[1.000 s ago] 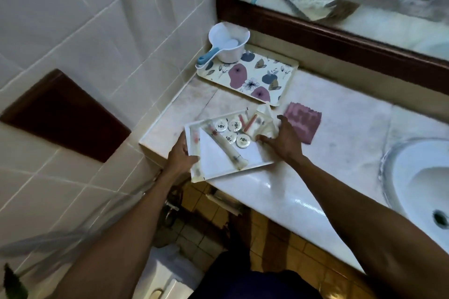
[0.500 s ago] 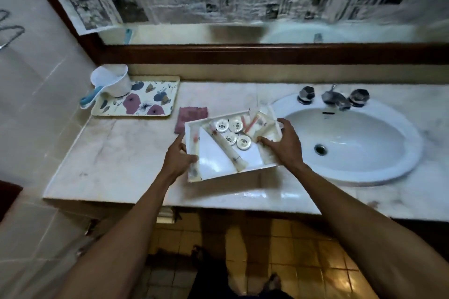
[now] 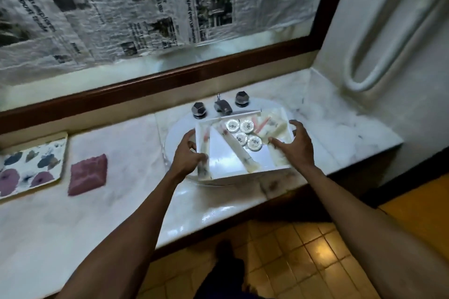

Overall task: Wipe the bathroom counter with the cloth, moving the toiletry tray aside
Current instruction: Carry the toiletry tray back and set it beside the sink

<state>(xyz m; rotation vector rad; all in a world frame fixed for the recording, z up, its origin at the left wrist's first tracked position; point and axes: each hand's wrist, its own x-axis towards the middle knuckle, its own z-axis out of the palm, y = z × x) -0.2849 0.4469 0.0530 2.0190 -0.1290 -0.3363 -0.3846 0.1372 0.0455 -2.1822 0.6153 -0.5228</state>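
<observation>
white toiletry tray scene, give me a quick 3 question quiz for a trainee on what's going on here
1. True or false: the white rectangular toiletry tray rests on the floral patterned tray.
2. Multiple choice: where is the folded maroon cloth? A) in the left hand B) lying on the pale marble counter, between the floral tray and the basin C) inside the toiletry tray
3. Fill in: the toiletry tray holds ____ small round white discs.

Key: 1 false, both the left hand and the right hand hold it by its sides, over the basin. 2 B. 3 four.
</observation>
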